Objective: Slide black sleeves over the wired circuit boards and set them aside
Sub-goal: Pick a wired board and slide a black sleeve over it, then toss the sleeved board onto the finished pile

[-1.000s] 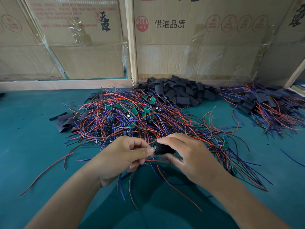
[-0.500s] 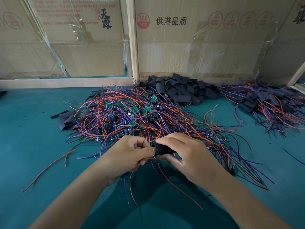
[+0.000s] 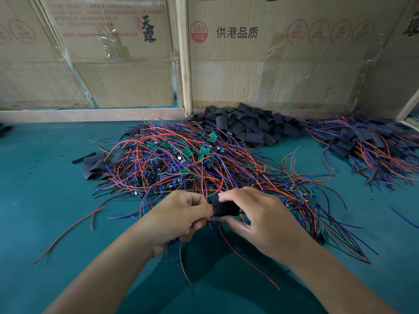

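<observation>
A small electronics assembly workshop; a teal felt-covered workbench [image 3: 40, 200] heaped with red-and-blue wired green circuit boards [image 3: 181, 159]; piled black sleeves [image 3: 244, 125]; printed cardboard cartons [image 3: 272, 71] behind.

bare green mat [image 3: 45, 200] left, wire tangle [image 3: 181, 168] ahead, cardboard wall [image 3: 272, 75] behind

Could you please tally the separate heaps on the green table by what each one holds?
Heaps of bare wired circuit boards: 1
Heaps of empty black sleeves: 2, one at the back and a smaller one on the left
Heaps of sleeved boards: 1
Total: 4 heaps
</observation>
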`<action>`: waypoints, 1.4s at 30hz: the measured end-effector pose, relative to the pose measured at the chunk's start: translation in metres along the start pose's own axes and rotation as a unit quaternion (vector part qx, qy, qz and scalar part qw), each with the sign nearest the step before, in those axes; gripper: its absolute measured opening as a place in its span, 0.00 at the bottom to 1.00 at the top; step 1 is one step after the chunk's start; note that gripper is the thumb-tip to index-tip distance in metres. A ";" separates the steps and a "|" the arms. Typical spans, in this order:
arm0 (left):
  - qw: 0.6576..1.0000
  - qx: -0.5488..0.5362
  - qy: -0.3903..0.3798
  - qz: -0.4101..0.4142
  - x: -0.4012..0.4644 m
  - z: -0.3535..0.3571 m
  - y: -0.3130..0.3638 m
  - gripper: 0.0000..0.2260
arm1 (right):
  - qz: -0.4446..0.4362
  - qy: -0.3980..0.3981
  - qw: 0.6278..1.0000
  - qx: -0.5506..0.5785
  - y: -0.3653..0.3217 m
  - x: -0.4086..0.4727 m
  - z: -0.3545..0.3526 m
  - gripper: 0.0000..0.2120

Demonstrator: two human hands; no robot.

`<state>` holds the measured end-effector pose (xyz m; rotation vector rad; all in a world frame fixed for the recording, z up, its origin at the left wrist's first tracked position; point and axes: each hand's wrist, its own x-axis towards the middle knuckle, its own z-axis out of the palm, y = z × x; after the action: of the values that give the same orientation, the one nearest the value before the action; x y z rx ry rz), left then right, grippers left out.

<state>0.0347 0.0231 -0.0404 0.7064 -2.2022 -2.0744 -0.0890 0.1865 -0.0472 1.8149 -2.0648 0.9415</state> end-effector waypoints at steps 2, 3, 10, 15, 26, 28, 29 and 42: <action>1.000 -0.009 -0.003 -0.006 0.000 0.001 0.001 0.10 | 0.001 -0.005 1.000 0.005 0.000 0.000 0.000 0.14; 1.000 -0.011 -0.002 -0.006 0.000 0.001 0.001 0.10 | 0.000 -0.006 1.000 0.003 0.000 -0.001 0.000 0.14; 0.999 -0.042 -0.024 -0.012 0.000 -0.002 0.000 0.12 | 0.019 -0.001 0.999 -0.029 -0.002 -0.003 0.007 0.15; 0.984 -0.161 -0.080 -0.016 0.001 -0.006 0.002 0.10 | 0.021 0.022 0.998 -0.053 0.000 0.001 0.004 0.11; 0.950 -0.045 0.234 0.201 0.028 -0.028 -0.012 0.10 | 0.047 0.101 0.977 -0.183 0.058 0.040 -0.078 0.13; 0.913 0.134 0.299 0.244 0.030 -0.032 -0.019 0.10 | 0.089 0.099 0.967 -0.219 0.088 0.048 -0.094 0.11; 0.893 0.200 0.312 0.257 0.030 -0.032 -0.021 0.10 | 0.114 0.092 0.959 -0.241 0.105 0.051 -0.102 0.09; 0.865 0.300 0.297 0.272 0.043 -0.031 -0.030 0.11 | 0.292 0.049 0.864 -0.406 0.267 0.031 -0.173 0.16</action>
<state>0.0155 -0.0208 -0.0779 0.5389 -2.2650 -0.7612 -0.3893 0.2718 0.0206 0.7086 -2.4389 0.1508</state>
